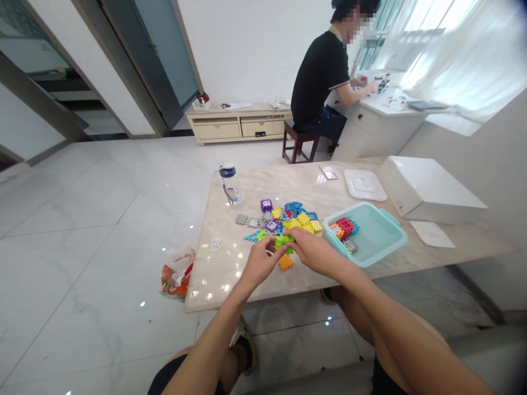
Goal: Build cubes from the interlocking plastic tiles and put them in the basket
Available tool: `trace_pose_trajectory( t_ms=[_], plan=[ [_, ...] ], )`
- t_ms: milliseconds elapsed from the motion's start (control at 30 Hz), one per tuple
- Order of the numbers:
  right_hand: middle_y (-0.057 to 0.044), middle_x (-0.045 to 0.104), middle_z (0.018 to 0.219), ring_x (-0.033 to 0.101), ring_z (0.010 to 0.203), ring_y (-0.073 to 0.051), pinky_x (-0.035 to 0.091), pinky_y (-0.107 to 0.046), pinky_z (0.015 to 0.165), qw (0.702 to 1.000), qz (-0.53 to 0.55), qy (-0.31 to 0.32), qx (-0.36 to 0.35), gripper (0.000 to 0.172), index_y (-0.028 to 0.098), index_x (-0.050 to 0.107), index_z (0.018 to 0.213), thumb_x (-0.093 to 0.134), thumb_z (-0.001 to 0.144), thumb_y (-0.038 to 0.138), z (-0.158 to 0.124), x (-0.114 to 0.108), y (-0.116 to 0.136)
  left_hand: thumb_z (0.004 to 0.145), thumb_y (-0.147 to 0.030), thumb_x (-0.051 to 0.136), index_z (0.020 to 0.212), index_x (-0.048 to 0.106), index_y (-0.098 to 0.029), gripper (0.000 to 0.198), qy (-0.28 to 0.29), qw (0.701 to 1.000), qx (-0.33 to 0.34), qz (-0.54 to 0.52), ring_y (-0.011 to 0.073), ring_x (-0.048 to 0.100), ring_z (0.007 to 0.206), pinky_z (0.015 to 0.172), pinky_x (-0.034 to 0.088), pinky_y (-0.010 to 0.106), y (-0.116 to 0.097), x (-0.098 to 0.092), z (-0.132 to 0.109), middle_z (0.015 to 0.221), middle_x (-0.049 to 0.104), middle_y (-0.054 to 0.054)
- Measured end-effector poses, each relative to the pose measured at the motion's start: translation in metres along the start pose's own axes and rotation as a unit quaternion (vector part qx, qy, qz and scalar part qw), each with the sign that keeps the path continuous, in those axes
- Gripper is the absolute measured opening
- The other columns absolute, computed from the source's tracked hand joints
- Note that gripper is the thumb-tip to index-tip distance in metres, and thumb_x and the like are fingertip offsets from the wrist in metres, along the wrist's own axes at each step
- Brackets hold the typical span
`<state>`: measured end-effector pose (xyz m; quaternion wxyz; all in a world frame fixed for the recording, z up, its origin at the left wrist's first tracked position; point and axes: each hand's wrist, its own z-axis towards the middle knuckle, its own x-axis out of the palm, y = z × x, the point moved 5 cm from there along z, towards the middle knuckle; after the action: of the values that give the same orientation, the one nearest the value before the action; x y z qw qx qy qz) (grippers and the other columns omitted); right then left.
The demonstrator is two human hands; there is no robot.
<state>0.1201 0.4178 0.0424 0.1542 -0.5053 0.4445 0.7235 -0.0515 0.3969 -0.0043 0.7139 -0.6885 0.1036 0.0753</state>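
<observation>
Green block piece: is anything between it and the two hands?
Nothing visible. The left hand and the right hand both grip the green block piece directly, over the table. The orange piece lies just below them, and the pile of coloured pieces sits behind, not between.

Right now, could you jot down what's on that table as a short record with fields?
Left hand: touching the green toothed plastic tile
Right hand: on the same green tile, grip partly hidden
Below hands: orange toothed plastic tile
Pile: many-coloured plastic tiles behind the hands
Container: pale teal plastic tub holding red interlocked tiles
Surface: beige marble table
Far end: clear bottle with blue cap
</observation>
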Motion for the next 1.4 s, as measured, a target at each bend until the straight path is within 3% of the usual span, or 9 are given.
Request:
trace_pose_trajectory(
  t_ms=[100,267,467,633,833,967,1133,1400],
  plan=[
    [-0.016,0.073,0.138,0.07,0.132,-0.029,0.055,-0.045,0.114,1.0,0.008,-0.011,0.004,0.03,0.018,0.066,0.138,0.052,0.112,0.021,0.001,-0.001,-0.001,0.086,-0.052,0.084,0.102,0.071,-0.02,0.038,-0.011,0.999,-0.014,-0.04,0.0194,0.067,0.078,0.068,0.05,0.029,0.003,0.0,0.001,0.086,0.072,0.003],
    [-0.015,0.074,0.136,0.071,0.13,-0.029,0.057,-0.046,0.112,0.999,0.026,-0.03,0.002,0.029,0.019,0.065,0.139,0.058,0.112,0.026,0.001,-0.009,0.001,0.08,-0.056,0.089,0.098,0.07,-0.019,0.045,-0.021,0.996,-0.029,-0.082,0.019,0.067,0.074,0.069,0.051,0.03,0.008,-0.004,0.004,0.082,0.071,0.003],
    [-0.018,0.069,0.142,0.066,0.135,-0.036,0.056,-0.053,0.112,0.995,-0.068,-0.022,-0.065,0.048,0.019,0.063,0.141,0.082,0.097,0.029,0.002,-0.012,0.021,0.072,-0.063,0.091,0.092,0.067,-0.018,0.055,-0.036,0.985,-0.105,-0.131,0.0184,0.067,0.067,0.063,0.047,0.029,0.017,-0.004,0.008,0.074,0.07,0.001],
    [-0.019,0.075,0.125,0.071,0.122,-0.036,0.059,-0.051,0.103,0.992,-0.119,0.005,-0.032,0.036,0.014,0.067,0.128,0.081,0.096,0.022,0.012,-0.002,0.026,0.07,-0.065,0.091,0.09,0.069,-0.018,0.056,-0.028,0.984,-0.11,-0.135,0.018,0.066,0.068,0.063,0.046,0.028,0.017,0.003,0.011,0.075,0.07,0.001],
    [-0.018,0.075,0.134,0.071,0.128,-0.033,0.058,-0.049,0.11,0.999,-0.026,-0.033,-0.013,0.04,0.017,0.068,0.133,0.082,0.097,0.025,0.011,-0.001,0.015,0.074,-0.066,0.09,0.095,0.072,-0.019,0.055,-0.023,0.98,-0.101,-0.171,0.0192,0.069,0.079,0.068,0.051,0.028,0.013,0.004,0.009,0.084,0.072,0.003],
    [-0.017,0.073,0.144,0.069,0.136,-0.033,0.055,-0.051,0.118,0.996,0.062,-0.069,-0.013,0.053,0.02,0.066,0.144,0.085,0.096,0.031,0.005,-0.004,0.006,0.083,-0.073,0.079,0.101,0.075,-0.019,0.057,0.019,0.946,-0.15,-0.285,0.0219,0.073,0.089,0.078,0.058,0.032,0.011,0.008,0.005,0.1,0.077,0.009],
    [-0.016,0.074,0.144,0.07,0.136,-0.033,0.055,-0.051,0.118,0.994,0.089,-0.065,-0.027,0.058,0.02,0.067,0.146,0.087,0.093,0.032,0.001,-0.013,0.011,0.086,-0.065,0.083,0.105,0.079,-0.019,0.05,0.088,0.888,-0.22,-0.394,0.0229,0.075,0.085,0.086,0.062,0.037,0.008,0.014,-0.001,0.102,0.081,0.012],
    [-0.014,0.075,0.142,0.071,0.135,-0.032,0.056,-0.052,0.116,0.992,0.094,-0.072,-0.051,0.056,0.024,0.068,0.145,0.087,0.093,0.032,0.002,-0.016,0.019,0.079,-0.058,0.094,0.105,0.08,-0.017,0.05,0.095,0.879,-0.191,-0.426,0.0214,0.076,0.087,0.088,0.061,0.035,0.006,0.007,-0.003,0.102,0.082,0.011]
  ],
)
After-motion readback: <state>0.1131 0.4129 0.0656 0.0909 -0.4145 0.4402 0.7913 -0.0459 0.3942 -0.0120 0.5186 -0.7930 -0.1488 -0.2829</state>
